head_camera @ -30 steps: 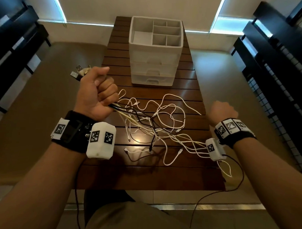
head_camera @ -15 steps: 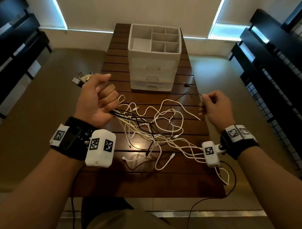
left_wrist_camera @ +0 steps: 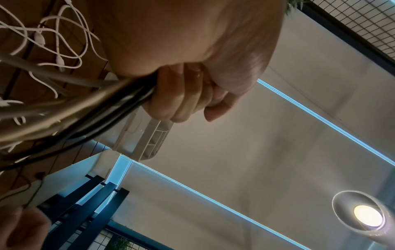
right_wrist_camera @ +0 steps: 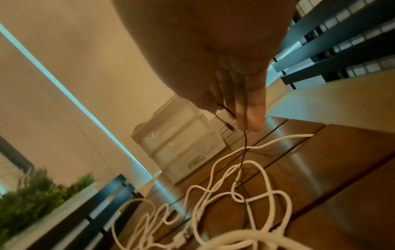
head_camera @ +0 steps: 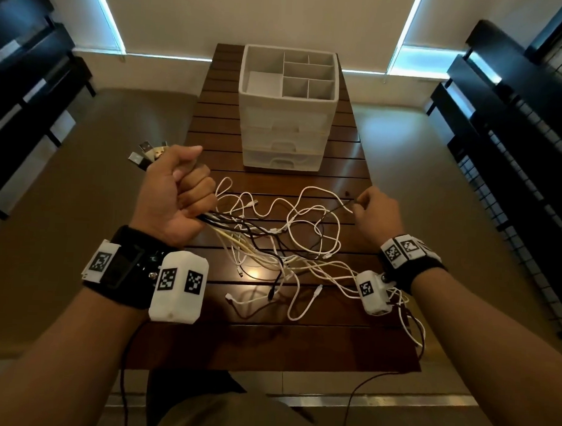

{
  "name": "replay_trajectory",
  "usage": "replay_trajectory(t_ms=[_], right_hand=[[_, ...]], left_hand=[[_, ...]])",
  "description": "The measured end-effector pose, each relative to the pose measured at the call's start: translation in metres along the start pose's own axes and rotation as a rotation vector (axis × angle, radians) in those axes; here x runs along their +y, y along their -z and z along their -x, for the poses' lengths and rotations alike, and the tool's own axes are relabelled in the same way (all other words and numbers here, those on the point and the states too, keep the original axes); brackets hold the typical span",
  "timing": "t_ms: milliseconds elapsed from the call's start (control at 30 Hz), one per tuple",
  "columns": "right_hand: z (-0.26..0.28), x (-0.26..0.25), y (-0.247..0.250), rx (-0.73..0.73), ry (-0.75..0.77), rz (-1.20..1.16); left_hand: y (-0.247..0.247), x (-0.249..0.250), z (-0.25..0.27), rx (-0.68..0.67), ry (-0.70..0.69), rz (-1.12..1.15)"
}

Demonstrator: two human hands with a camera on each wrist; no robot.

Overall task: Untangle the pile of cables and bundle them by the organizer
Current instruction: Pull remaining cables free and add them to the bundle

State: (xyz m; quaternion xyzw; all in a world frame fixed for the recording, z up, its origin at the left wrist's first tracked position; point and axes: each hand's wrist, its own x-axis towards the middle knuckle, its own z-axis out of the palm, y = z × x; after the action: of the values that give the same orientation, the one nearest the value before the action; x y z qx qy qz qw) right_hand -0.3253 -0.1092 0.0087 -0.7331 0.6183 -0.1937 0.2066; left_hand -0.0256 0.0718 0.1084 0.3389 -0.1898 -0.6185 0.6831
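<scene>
Your left hand (head_camera: 175, 193) is a tight fist, raised over the left edge of the table (head_camera: 300, 344), with the fingers and thumb wrapped round a bunch of cables. The USB plugs (head_camera: 145, 152) stick out past the thumb side of that fist, beyond the table's left edge. From the lower side of the fist, black and white cords run down and to the right into the tangle of cables (head_camera: 288, 245), which lies loose across the middle of the table and trails towards its near right corner. In the left wrist view the fingers (left_wrist_camera: 171, 101) are curled hard round several dark and pale cords.

Your right hand (head_camera: 378, 213) hovers over the right side of the table, fingers drawn together in a pinch on a thin dark cable (right_wrist_camera: 244, 143). In the right wrist view that cable hangs straight down from the fingertips (right_wrist_camera: 251, 121) and enters the white loops on the slats. Its small plug end pokes out beside the fingers.

The organizer (head_camera: 288, 111), a white drawer unit with an open divided top, stands at the far end of the table, well apart from the tangle. I cannot tell whether anything is in its compartments beyond a pale patch in the big left one.
</scene>
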Motion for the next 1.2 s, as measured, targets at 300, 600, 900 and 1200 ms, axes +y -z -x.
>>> replay_trajectory(t_ms=[300, 600, 900, 1200], right_hand=[[0.018, -0.018, -0.036, -0.627, 0.477, 0.299], [0.021, -0.015, -0.049, -0.583, 0.525, 0.224], [0.027, -0.035, -0.093, -0.652, 0.551, 0.375], [0.015, -0.059, -0.058, -0.440, 0.525, -0.167]], left_hand=[[0.006, 0.010, 0.003, 0.015, -0.026, 0.002], [0.005, 0.010, 0.001, 0.014, -0.028, 0.008], [-0.006, 0.005, 0.002, -0.014, -0.017, 0.009], [0.001, 0.006, 0.001, -0.019, -0.021, 0.009]])
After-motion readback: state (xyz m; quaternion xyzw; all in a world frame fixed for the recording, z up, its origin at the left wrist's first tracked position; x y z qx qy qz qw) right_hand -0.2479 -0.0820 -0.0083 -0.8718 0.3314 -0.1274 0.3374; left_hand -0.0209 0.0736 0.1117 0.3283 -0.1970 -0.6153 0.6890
